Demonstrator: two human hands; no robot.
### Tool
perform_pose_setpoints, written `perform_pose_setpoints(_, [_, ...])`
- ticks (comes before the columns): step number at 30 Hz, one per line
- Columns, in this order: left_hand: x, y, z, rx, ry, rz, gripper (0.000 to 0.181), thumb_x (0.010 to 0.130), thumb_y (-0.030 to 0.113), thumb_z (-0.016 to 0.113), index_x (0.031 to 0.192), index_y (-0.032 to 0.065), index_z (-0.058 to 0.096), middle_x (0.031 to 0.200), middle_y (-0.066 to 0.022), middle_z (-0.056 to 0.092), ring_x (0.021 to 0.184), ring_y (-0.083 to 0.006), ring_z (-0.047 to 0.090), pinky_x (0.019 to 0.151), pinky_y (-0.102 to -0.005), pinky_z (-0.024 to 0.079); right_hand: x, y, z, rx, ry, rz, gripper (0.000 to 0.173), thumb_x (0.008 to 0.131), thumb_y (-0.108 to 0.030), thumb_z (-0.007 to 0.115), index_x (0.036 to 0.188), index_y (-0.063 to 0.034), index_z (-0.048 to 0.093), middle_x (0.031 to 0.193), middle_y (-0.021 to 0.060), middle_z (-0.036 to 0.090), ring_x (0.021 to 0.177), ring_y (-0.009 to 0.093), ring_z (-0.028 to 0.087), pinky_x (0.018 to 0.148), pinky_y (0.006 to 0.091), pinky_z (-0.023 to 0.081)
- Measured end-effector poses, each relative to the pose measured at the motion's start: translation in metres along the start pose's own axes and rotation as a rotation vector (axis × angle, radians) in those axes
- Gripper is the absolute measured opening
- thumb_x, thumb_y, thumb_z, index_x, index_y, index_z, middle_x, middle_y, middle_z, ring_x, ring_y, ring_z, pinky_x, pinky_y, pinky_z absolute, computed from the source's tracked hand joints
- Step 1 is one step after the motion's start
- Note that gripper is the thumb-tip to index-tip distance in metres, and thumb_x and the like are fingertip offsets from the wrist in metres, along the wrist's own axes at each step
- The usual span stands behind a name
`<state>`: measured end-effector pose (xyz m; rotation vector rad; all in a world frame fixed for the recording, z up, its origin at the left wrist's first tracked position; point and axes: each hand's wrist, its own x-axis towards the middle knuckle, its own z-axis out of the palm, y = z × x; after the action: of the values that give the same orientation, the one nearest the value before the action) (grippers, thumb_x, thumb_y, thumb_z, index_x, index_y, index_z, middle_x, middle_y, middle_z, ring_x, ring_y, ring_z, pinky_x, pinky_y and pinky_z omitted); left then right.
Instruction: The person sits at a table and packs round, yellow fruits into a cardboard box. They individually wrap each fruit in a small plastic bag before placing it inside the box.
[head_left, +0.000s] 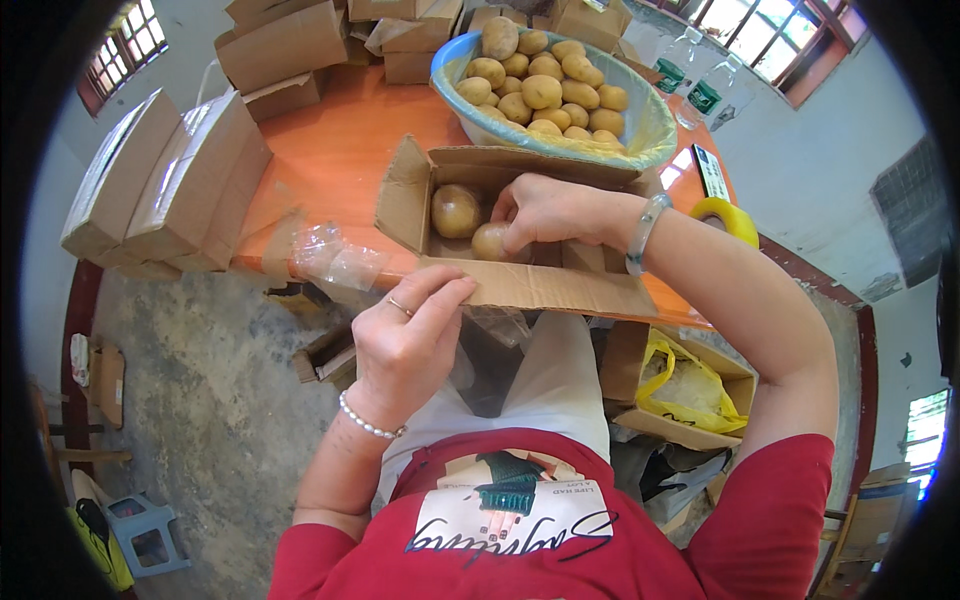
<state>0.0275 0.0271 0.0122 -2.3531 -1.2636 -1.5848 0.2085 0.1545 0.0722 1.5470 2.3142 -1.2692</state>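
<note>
In front of me on the orange table (330, 157) sits an open cardboard box (555, 289) with its flaps spread. My right hand (541, 214) reaches into it, fingers around a potato (491, 241) near the box floor. Beside that one lies another potato (456, 211), in the left end of the box and apart from my fingers. My left hand (412, 330) pinches the near flap at its left corner between thumb and fingers. Behind the box stands a blue basin (444, 67) lined with a yellowish plastic bag and heaped with potatoes (541, 91).
Taped cartons (191, 180) stand at the table's left edge, with more boxes (289, 45) behind. Right of the basin are plastic bottles (701, 94), a phone-like flat object (710, 172) and a yellow tape roll (726, 219). A floor box (675, 390) holds a yellow bag. Crumpled clear tape (337, 255) hangs at the front edge.
</note>
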Motion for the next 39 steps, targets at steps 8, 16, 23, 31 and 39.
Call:
perform_pose_setpoints(8, [0.002,-0.003,0.002,-0.017,0.006,0.022,0.025,0.067,-0.009,0.065,0.089,0.0037,0.066,0.089,-0.0109,0.064,0.070,-0.0260,0.065,0.060,-0.0305,0.053,0.011,0.001,-0.002,-0.098,-0.143,-0.020,0.053,0.072,-0.020,0.070,0.117,0.0027,0.056,0.104,0.0112,0.061,0.095,0.021,0.058,0.080,0.0310,0.047])
perform_pose_setpoints(16, [0.004,0.000,0.003,-0.042,0.017,0.006,0.025,0.066,-0.010,0.064,0.087,0.0037,0.066,0.088,-0.0106,0.065,0.070,-0.0259,0.065,0.061,-0.0297,0.053,0.000,-0.007,0.002,0.125,-0.112,0.075,0.042,0.078,-0.014,0.066,0.114,0.0056,0.058,0.103,0.0138,0.063,0.089,0.020,0.061,0.081,0.0313,0.048])
perform_pose_setpoints(23, [0.003,-0.001,0.003,-0.012,0.027,0.028,0.024,0.067,-0.009,0.064,0.088,0.0033,0.066,0.087,-0.0106,0.065,0.069,-0.0268,0.064,0.060,-0.0310,0.053,0.008,0.000,0.008,-0.055,-0.122,-0.044,0.046,0.077,-0.021,0.065,0.112,0.0079,0.059,0.096,0.0148,0.065,0.084,0.023,0.062,0.078,0.0322,0.049])
perform_pose_setpoints(31, [0.008,0.006,0.000,0.071,0.020,0.019,0.029,0.070,-0.009,0.065,0.096,0.0024,0.065,0.099,-0.0135,0.064,0.079,-0.0278,0.064,0.066,-0.0326,0.053,-0.034,-0.005,-0.013,-0.270,0.306,-0.467,0.039,0.077,-0.022,0.065,0.107,0.0039,0.062,0.094,0.0189,0.066,0.085,0.027,0.063,0.078,0.0339,0.049])
perform_pose_setpoints(39, [-0.030,0.021,-0.003,0.012,0.125,0.066,0.024,0.074,-0.011,0.065,0.095,0.0002,0.064,0.093,-0.0113,0.061,0.083,-0.0250,0.063,0.068,-0.0300,0.051,-0.168,0.050,0.005,0.164,0.582,-0.496,0.020,0.085,-0.003,0.061,0.104,0.0024,0.063,0.093,0.0048,0.066,0.083,0.008,0.061,0.075,0.0222,0.049])
